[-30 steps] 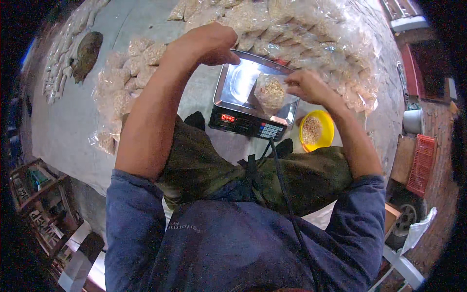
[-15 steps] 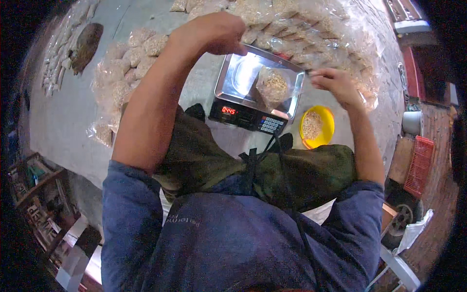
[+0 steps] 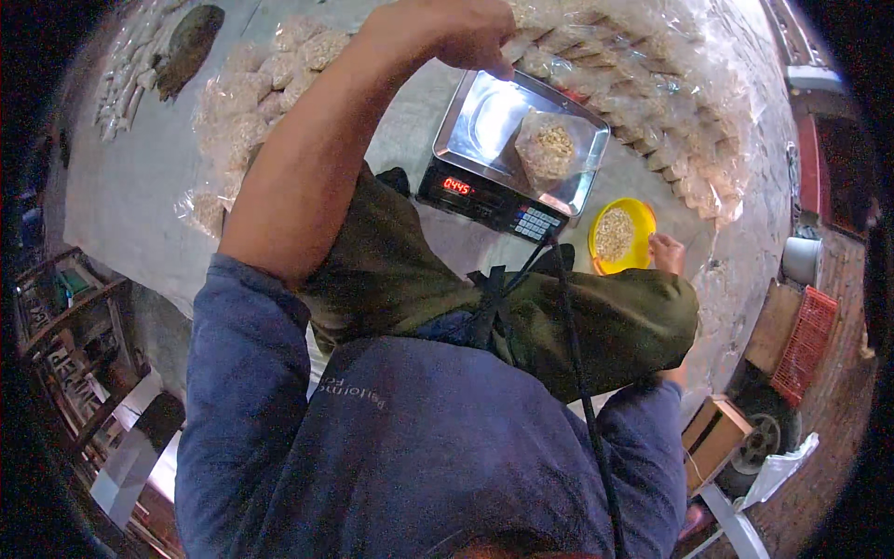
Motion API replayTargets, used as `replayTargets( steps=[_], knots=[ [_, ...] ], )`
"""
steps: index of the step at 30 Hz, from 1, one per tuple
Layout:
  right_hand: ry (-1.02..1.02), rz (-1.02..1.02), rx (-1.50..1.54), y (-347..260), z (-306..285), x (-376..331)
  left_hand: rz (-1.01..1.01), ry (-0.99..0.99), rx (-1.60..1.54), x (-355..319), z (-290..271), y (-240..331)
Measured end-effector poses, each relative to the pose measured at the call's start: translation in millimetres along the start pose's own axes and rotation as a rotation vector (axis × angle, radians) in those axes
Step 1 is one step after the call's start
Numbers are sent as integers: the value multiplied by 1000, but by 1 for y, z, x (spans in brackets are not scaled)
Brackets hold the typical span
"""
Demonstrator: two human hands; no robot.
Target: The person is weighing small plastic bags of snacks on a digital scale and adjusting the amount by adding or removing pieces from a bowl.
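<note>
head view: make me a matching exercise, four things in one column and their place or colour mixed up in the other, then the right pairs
Things
1. bowl
2. left hand
3. right hand
4. plastic crate

Places and colours
A. red
B. by the right edge of the bowl
C. yellow
D. by the far edge of the scale

Right pairs
1-C
2-D
3-B
4-A

Yellow bowl [image 3: 642, 239], black-and-silver scale [image 3: 484, 202].
</note>
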State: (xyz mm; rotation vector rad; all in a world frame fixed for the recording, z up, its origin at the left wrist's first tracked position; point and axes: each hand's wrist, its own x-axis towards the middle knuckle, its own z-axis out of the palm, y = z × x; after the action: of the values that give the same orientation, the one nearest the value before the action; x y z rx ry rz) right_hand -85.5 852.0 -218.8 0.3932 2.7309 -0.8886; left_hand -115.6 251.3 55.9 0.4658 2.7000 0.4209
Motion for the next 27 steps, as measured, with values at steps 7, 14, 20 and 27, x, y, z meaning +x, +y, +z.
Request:
replayTargets(
  steps=[7, 14, 20, 27],
  knots=[
    [99, -135, -420, 23, 14, -2, 18, -105, 38, 4, -5, 7],
    [81, 93, -114, 33, 26, 7, 11, -80, 56, 7, 2, 3],
    [166, -15, -168, 46, 28, 10, 19, -80, 51, 8, 4, 1],
    [54, 231, 674, 75, 47, 24, 4, -65, 109, 18, 15, -8]
  ],
)
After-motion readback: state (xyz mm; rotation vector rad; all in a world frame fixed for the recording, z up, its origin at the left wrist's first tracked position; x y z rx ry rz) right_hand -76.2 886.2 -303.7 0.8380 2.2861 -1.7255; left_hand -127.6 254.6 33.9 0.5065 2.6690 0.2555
